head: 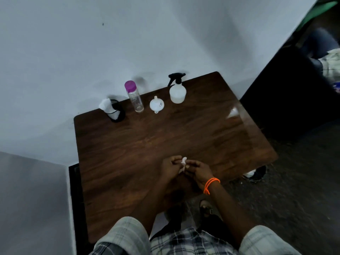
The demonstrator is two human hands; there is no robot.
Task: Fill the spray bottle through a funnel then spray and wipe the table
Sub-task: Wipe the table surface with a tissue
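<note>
The fingers (191, 165) of both hands pinch a small white tissue (183, 163) between them, left hand (170, 167) and right hand (199, 171) meeting low over the near tabletop (128, 153), forearms angled inward. The spray bottle (177, 91) and funnel (156, 104) stand at the far edge.

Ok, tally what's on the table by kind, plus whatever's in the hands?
Bottles: 2, white spray bottle with black trigger, clear bottle with purple cap
White plastic funnel: 1
Black tissue holder: 1
Small white tissue, held: 1
Total: 5
</note>
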